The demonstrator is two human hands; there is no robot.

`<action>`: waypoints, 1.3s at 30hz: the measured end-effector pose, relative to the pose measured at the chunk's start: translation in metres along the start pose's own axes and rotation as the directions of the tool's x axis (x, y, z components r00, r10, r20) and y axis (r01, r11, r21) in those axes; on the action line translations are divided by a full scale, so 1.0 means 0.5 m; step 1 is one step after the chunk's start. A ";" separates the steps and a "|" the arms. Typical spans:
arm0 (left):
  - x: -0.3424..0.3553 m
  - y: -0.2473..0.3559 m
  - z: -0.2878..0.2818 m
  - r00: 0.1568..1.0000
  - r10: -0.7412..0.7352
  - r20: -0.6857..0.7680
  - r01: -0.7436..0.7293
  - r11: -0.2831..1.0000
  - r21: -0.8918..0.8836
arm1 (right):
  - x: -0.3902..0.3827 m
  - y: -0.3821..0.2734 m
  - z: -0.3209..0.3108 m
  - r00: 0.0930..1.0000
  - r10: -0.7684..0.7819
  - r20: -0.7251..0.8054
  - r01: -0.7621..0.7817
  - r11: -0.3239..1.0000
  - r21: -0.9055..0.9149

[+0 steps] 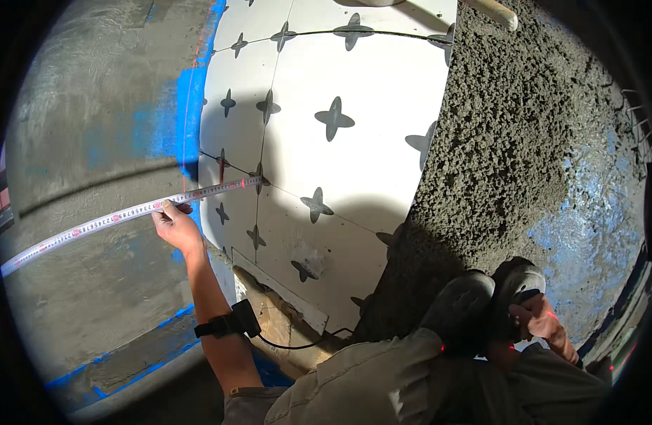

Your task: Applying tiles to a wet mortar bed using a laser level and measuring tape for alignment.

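My left hand (175,225) pinches the extended blade of a tape measure (113,219) between thumb and fingers. The blade slants up from the left rim, and its end lies on the white tiles (354,170) with dark four-pointed star marks, at one of the stars near a tile joint. The tape's case is not in view. At the lower right, my right hand (537,320) is curled beside my shoe (517,283); a dark object shows by its fingers, too shaded to name. A black device (244,319) is strapped on my left forearm, with a cable running from it.
Coarse wet mortar (510,120) covers the floor right of the tiles. A wooden handle (492,13) lies at the top. Blue-edged grey wall (92,120) stands left, with a thin red line along the tile edge. A broken edge (276,319) shows below the tiles.
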State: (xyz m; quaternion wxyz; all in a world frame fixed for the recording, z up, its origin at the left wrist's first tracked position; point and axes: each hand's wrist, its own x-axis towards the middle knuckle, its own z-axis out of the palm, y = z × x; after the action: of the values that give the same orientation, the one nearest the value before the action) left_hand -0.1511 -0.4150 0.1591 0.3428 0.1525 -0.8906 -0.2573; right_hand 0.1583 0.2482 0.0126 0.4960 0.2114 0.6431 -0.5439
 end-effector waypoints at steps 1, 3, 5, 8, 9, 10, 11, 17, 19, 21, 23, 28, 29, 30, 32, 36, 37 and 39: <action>0.000 0.000 0.000 1.000 0.012 -0.001 -0.012 1.000 -0.010 | 0.000 0.001 0.000 0.999 0.035 -0.002 -0.035 0.999 -0.028; 0.000 0.001 0.000 1.000 -0.015 -0.003 0.015 1.000 -0.002 | 0.001 0.005 0.000 1.000 0.021 0.006 -0.021 1.000 0.005; 0.000 0.001 -0.001 1.000 -0.003 0.000 0.003 1.000 0.000 | 0.003 0.010 0.001 1.000 0.008 0.003 -0.008 1.000 0.012; 0.001 -0.001 -0.001 1.000 -0.001 0.006 0.001 1.000 -0.004 | 0.005 0.016 0.003 0.999 -0.038 -0.012 0.038 0.999 0.012; 0.002 -0.001 -0.001 1.000 0.001 0.008 -0.001 1.000 -0.008 | 0.005 0.017 0.003 0.999 -0.045 -0.012 0.045 0.999 0.007; 0.002 -0.002 -0.001 1.000 -0.001 0.006 0.002 1.000 -0.011 | 0.005 0.018 0.003 1.000 -0.024 -0.020 0.024 0.999 -0.034; 0.002 -0.003 -0.001 1.000 -0.004 0.004 0.004 1.000 -0.014 | 0.005 0.018 0.003 0.999 -0.042 -0.010 0.042 0.999 0.003; 0.005 -0.008 -0.002 1.000 -0.017 -0.003 0.017 1.000 -0.022 | 0.006 0.026 0.002 0.998 -0.053 -0.023 0.053 0.998 0.013; 0.006 -0.009 -0.003 0.999 -0.036 0.005 0.036 0.999 -0.009 | 0.008 0.031 0.002 1.000 -0.011 -0.022 0.011 1.000 -0.025; 0.006 -0.010 -0.002 1.000 -0.011 0.007 0.011 1.000 -0.005 | 0.011 0.036 0.002 0.995 -0.098 -0.019 0.097 0.995 -0.025; 0.007 -0.012 -0.001 0.999 -0.044 -0.001 0.044 0.998 -0.041 | 0.013 0.040 0.002 0.992 -0.122 -0.021 0.121 0.992 -0.041; 0.007 -0.013 0.000 1.000 -0.018 0.002 0.018 1.000 -0.025 | 0.012 0.041 -0.001 0.999 0.036 0.004 -0.036 0.999 -0.037; 0.007 -0.013 0.000 1.000 -0.020 0.005 0.020 0.999 -0.029 | 0.011 0.041 -0.002 1.000 -0.024 0.008 0.024 1.000 -0.018; 0.007 -0.013 0.000 1.000 -0.018 0.002 0.018 0.999 -0.035 | 0.011 0.041 -0.002 0.999 -0.038 0.007 0.038 0.999 -0.016; 0.008 -0.013 0.000 0.999 -0.034 0.001 0.034 0.998 -0.047 | 0.011 0.042 -0.002 0.999 -0.032 0.009 0.032 0.999 0.003; 0.007 -0.013 0.000 1.000 -0.011 0.006 0.011 1.000 -0.024 | 0.013 0.047 0.000 0.999 -0.032 -0.004 0.032 0.999 0.002; 0.007 -0.013 -0.001 0.999 -0.036 0.010 0.036 0.999 0.000 | 0.014 0.049 0.000 1.000 -0.016 -0.024 0.015 0.998 -0.055; 0.007 -0.014 -0.001 1.000 -0.011 0.004 0.011 1.000 -0.018 | 0.014 0.050 0.000 0.999 -0.041 -0.016 0.041 0.999 -0.017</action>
State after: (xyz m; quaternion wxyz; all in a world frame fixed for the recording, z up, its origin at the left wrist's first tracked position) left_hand -0.1524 -0.4224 0.1572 0.3408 0.1539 -0.8880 -0.2675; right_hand 0.1757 0.2545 -0.0060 0.4811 0.1983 0.6559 -0.5468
